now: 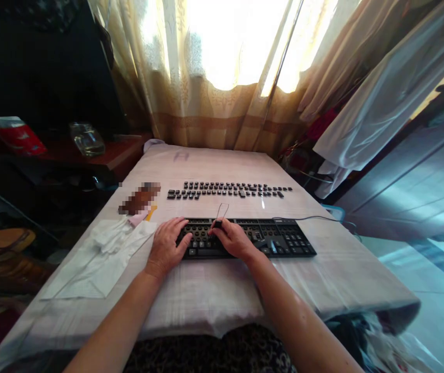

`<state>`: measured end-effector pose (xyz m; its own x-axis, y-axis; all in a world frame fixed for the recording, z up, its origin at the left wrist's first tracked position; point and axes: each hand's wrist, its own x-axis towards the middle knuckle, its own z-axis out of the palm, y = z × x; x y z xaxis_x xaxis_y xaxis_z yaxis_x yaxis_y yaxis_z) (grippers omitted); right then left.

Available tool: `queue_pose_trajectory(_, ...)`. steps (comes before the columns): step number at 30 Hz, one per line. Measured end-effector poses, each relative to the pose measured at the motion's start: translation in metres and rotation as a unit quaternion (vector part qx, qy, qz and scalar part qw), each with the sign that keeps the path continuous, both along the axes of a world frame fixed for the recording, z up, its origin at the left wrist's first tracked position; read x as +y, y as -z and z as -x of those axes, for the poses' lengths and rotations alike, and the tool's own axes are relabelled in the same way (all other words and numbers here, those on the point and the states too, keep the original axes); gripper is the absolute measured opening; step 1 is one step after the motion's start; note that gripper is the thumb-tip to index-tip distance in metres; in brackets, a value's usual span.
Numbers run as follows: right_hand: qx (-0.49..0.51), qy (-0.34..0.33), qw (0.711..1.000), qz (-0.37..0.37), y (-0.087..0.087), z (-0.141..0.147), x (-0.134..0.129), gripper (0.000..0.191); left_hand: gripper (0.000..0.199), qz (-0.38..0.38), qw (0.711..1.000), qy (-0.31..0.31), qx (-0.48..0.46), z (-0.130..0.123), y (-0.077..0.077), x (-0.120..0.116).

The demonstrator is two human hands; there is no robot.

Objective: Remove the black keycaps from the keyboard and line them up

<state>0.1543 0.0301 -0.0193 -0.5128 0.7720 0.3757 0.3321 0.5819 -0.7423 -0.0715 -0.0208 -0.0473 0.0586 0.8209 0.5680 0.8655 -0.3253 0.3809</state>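
Note:
A black computer keyboard (297,241) lies on the cloth-covered table, with many keycaps off its upper rows. My left hand (166,242) grips its left end, thumb over the lower keys and fingers toward the top edge. Over the left-middle of the keyboard, my right hand (231,237) is closed on a wire keycap puller (223,209). The puller's thin wire loop points up and away from me; its dark handle shows between my fingers. Beyond the keyboard, loose black keycaps (242,194) lie in several rows. Keys under my right hand are hidden.
A white cloth (105,254) lies crumpled left of the keyboard, near a pixelated brown item (139,199). The keyboard's cable (323,218) runs off to the right. A glass jar (87,139) and a red packet (18,137) stand on the brown furniture at left. Curtains (206,116) hang behind.

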Motion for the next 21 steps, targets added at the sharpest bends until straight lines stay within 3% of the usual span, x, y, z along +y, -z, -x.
queue_pose_trajectory(4,0.013,0.016,1.0,-0.001,0.006,0.002,-0.003,0.008,0.057,0.038,0.997,0.003,0.071,-0.008,0.015,-0.007)
queue_pose_trajectory(9,0.081,0.02,0.995,0.063,0.008,0.002,0.0,0.014,0.06,0.037,0.995,-0.003,0.09,-0.007,0.02,-0.005)
queue_pose_trajectory(14,0.266,0.061,0.947,0.172,0.004,0.0,0.004,0.034,0.056,0.047,0.994,-0.006,0.098,-0.008,0.014,-0.007)
queue_pose_trajectory(21,0.275,0.04,0.945,0.172,0.0,0.008,-0.006,0.031,0.036,-0.002,0.997,-0.002,0.075,-0.02,-0.008,-0.016)
